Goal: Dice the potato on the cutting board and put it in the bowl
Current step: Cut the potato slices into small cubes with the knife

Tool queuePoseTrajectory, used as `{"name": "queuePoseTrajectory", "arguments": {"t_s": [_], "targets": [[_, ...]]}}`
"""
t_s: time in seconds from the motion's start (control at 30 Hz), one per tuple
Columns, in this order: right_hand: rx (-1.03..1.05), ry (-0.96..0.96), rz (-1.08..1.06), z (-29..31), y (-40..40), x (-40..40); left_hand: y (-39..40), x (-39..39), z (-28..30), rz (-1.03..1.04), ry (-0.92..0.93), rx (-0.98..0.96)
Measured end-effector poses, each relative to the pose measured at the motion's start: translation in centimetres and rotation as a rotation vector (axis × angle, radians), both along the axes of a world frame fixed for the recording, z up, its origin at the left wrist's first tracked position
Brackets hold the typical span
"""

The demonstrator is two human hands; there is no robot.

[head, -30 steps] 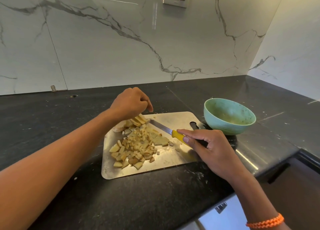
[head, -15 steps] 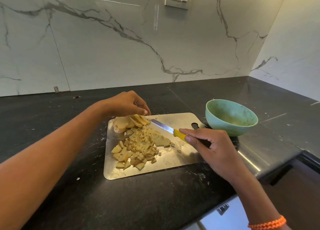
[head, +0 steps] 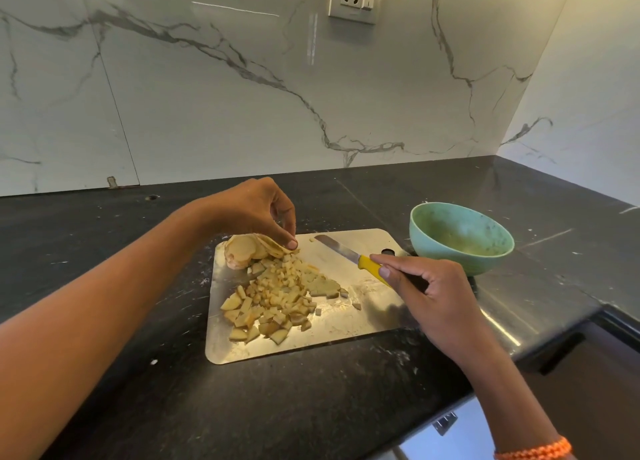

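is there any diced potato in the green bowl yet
No, the green bowl holds no potato; the diced pieces all lie on the cutting board.

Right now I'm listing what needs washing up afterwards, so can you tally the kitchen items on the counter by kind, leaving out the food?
Cutting boards: 1, the metal cutting board under the potato.
Knives: 1, the yellow-handled knife held by the right hand.
Bowls: 1, the green bowl beside the board.
Total: 3
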State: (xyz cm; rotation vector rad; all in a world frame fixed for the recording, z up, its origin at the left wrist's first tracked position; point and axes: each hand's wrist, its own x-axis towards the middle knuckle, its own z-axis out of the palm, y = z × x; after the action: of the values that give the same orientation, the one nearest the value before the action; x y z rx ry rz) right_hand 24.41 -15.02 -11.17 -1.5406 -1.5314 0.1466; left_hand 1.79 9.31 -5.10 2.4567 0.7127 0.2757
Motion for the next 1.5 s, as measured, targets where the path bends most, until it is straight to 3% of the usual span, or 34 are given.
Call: {"name": "queuePoseTrajectory", "arguments": {"t_s": [0.23, 0.67, 0.83, 1.13, 1.23, 1.33, 1.5], "targets": [[-0.009, -0.004, -0.017, 0.1, 0.0, -0.1, -0.1, -0.1, 0.4, -0.096, 0.111, 0.014], [-0.018, -0.003, -0.026, -0.1, 0.1, 0.1, 0.1, -0.2, 0.1, -0.06, 0.031, -0.012], [-0.06, -0.096, -0.091, -0.4, 0.3, 0.1, -0.1, 0.2, -0.6, -0.062, 0.156, 0.04], [-0.12, -0.266, -0.156, -0.1, 2.2, -0.5, -0.1, 0.3, -1.3, -0.003, 0.089, 0.19], [-0.172, -0.208, -0.08, 0.1, 2.2, -0.5, 0.0, 0.6, -1.7, 0.035, 0.074, 0.235], [-0.148, -0.009, 0.016, 0.4, 1.3, -0.2, 0.1, 0.6, -1.7, 0.067, 0.069, 0.224], [-0.038, 0.146, -0.02, 0.2, 1.2, 0.2, -0.1, 0.5, -1.4, 0.027, 0.11, 0.214]]}}
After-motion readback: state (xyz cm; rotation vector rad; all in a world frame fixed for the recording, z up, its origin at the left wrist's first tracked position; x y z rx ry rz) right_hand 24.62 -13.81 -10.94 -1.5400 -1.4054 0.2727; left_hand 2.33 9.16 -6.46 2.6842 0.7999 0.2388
